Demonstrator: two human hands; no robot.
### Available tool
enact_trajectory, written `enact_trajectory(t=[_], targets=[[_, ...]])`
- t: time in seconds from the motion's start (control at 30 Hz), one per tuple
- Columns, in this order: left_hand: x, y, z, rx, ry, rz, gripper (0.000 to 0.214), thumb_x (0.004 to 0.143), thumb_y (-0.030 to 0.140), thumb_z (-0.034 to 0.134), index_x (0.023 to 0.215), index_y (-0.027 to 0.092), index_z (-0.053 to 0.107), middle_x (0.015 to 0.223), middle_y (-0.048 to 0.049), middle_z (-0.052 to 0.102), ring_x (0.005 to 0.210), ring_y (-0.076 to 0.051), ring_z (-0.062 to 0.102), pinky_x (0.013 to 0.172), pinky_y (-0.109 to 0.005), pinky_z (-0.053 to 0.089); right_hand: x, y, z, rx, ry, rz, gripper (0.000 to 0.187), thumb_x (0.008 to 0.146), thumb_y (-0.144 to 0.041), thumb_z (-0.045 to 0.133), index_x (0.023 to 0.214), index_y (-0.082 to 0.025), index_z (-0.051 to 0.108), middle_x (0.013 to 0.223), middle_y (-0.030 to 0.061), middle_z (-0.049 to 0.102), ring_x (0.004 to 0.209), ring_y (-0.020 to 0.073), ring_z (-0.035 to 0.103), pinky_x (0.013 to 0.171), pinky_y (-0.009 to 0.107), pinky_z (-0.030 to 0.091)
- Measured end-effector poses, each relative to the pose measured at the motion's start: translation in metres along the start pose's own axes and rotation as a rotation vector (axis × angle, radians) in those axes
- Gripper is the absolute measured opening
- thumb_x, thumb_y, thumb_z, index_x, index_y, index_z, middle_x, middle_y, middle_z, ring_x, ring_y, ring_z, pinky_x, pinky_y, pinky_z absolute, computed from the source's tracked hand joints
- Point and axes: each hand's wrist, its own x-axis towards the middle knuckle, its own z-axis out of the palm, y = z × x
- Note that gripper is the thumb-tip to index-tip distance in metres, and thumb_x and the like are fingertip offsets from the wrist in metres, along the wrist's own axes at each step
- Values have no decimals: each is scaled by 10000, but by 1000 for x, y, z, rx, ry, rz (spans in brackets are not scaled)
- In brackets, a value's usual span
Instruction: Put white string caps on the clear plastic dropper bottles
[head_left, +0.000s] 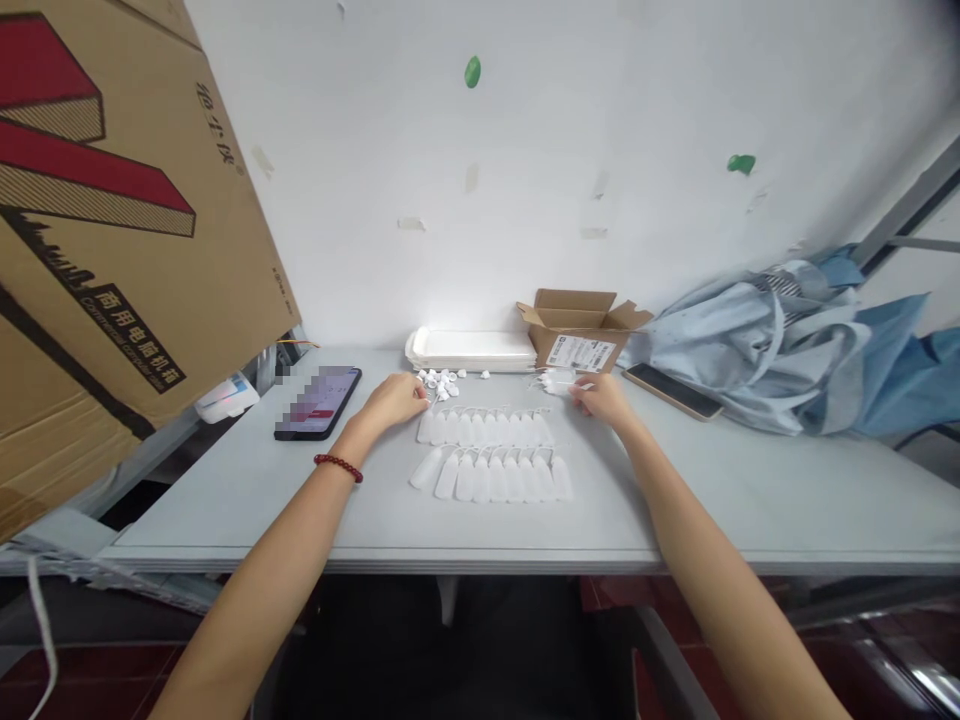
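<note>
My left hand (397, 400) is closed in a pinch beside a heap of small white caps (439, 382). Whatever lies between its fingertips is too small to make out. On the right, my right hand (600, 396) pinches a thin white piece at the edge of a small pile of white pieces (556, 380). Between and in front of the hands, flat translucent white tags with thin loops at their tops lie in two rows, a back row (486, 430) and a front row (495, 478). The leftmost tag (426, 468) of the front row is tilted.
White trays (472, 350) and an open cardboard box (581, 330) stand against the wall. A lit phone (319, 402) lies left, another phone (673, 389) right. Blue cloth (757, 340) covers the right back. A large carton (127, 230) leans at the left.
</note>
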Motion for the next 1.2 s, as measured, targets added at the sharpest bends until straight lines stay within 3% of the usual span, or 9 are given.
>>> enact_trajectory(t=[0.23,0.4,0.53,0.6,0.67,0.8,0.97,1.1,1.2], targets=[[-2,2,-1,7,-16,-9,167,649,219,574,747,162,697,761,-74,691,721,-206,603,621,-249,394,-3,-1,2,-59,78,-38,187,751,-228,584,883,-106,637,600,55,665,437,127,538,534,252,424],[-4,5,-3,17,6,-47,114,625,197,561,668,175,665,705,-72,679,662,-208,597,583,-255,383,-22,-28,-10,-89,92,-150,157,743,-245,534,655,-146,618,575,54,651,507,144,550,592,256,405],[-5,7,-3,22,60,-79,136,644,222,556,700,174,670,736,-86,683,703,-227,605,604,-270,389,-44,-54,-11,-78,-147,-295,181,695,-245,533,535,-172,576,485,-1,596,464,116,493,499,222,359],[-4,8,-2,26,82,-89,163,661,248,551,732,173,677,773,-96,688,746,-240,613,615,-276,392,-51,-60,-8,-133,-327,-354,159,671,-217,524,522,-173,562,474,-10,571,459,112,467,459,221,324],[-2,8,-1,19,115,-105,191,673,274,553,767,172,684,804,-100,695,780,-247,620,631,-278,401,-52,-60,-3,-187,-409,-378,143,646,-194,529,505,-173,544,478,-14,549,473,111,451,449,223,301],[-2,15,-2,-74,221,-122,223,690,299,566,790,150,698,806,-102,706,803,-246,634,685,-286,429,-48,-53,5,-268,-370,-342,186,627,-217,567,461,-178,493,472,-8,501,476,110,426,454,238,268],[-6,34,0,-487,254,-109,238,674,303,639,808,111,686,790,-100,704,756,-207,644,674,-277,463,-46,-50,5,-357,-273,-267,318,628,-269,618,393,-188,420,441,29,485,483,139,469,473,261,252],[-12,52,4,-839,85,-93,254,671,320,680,811,109,666,758,-91,698,664,-167,627,549,-246,451,-48,-57,7,-319,-163,-301,274,739,-360,565,542,-177,508,542,38,564,545,153,534,504,252,313],[-17,63,6,-973,-73,-15,252,672,326,709,807,116,668,796,-98,703,677,-154,623,532,-231,440,-54,-67,16,-71,-47,-365,296,835,-438,483,741,-165,552,658,26,608,554,135,583,544,240,396]])
